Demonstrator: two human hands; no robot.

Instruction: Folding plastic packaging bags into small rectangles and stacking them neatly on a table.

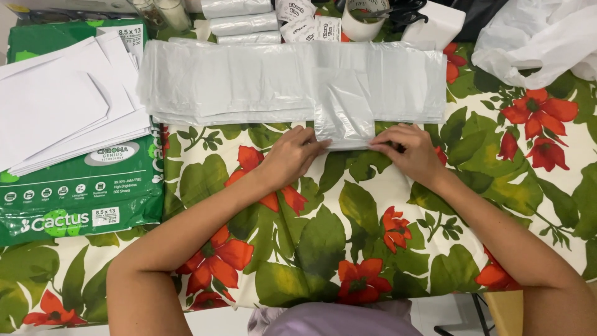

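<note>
A folded strip of thin white plastic bag (342,109) lies across a long flat stack of the same white plastic bags (249,84) on a flowered tablecloth (348,211). My left hand (292,155) pinches the strip's near left corner. My right hand (410,152) presses and grips its near right corner. Both hands sit at the near edge of the stack, fingers bent on the plastic.
White envelopes (56,106) lie on a green ream of paper (74,193) at the left. Rolled plastic bags (242,25), small printed packets (311,28) and a tape roll (364,18) stand at the back. A loose white bag (541,37) lies at the far right.
</note>
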